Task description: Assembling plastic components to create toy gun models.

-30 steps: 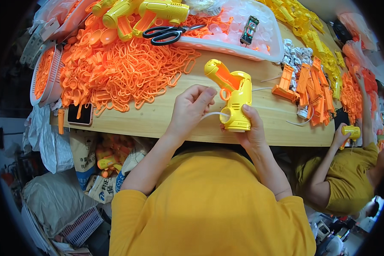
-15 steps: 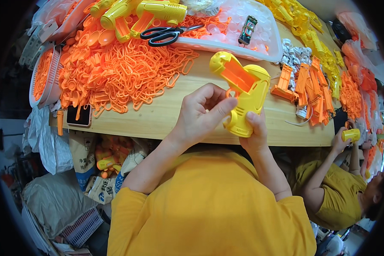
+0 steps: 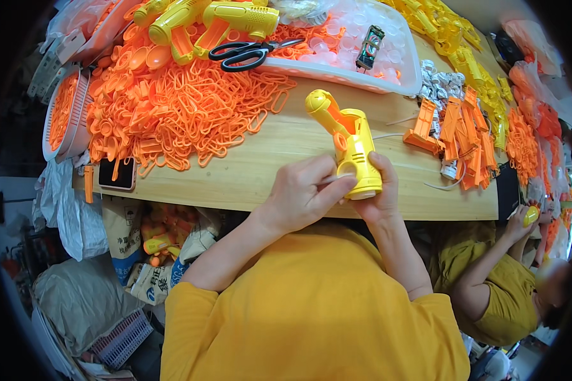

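A: Closest in is your yellow shirt, and just past it are your 2 hands. What do you have in them?

B: Your right hand is clamped around the lower end of a yellow toy shell. Your left hand has thumb and fingers together on a white tube at the shell's lower left side. Whether those fingertips also touch the shell, I can't tell.

A: And where is that shell?

B: Right in front of you, held up over the near part of the wooden table. Its top part tilts up to your left, with orange showing inside.

A: Past your hands?

B: On your left, a phone lies at the table edge, below a heap of orange clips. To your right are orange brackets. Farther off, black-handled scissors lie by a white tray of clear caps. Yellow parts line the far right.
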The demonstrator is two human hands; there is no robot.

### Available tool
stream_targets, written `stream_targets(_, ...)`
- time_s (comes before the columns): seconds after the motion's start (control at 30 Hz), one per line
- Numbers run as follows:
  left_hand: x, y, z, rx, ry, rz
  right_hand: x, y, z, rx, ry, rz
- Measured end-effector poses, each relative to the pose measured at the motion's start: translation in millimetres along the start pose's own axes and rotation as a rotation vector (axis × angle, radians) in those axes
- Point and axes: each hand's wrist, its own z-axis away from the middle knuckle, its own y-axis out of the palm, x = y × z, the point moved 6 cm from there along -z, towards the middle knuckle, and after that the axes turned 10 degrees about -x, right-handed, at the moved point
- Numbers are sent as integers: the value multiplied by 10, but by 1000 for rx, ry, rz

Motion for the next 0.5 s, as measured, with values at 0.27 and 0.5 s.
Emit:
stream_targets(0.27, -295, -695, -255, -223, 473, -333, -209, -9, -13, 50, 327, -37)
stream_targets(0.5, -118, -727, -225, 141, 365, -252, -390, 49, 71, 180, 568, -83)
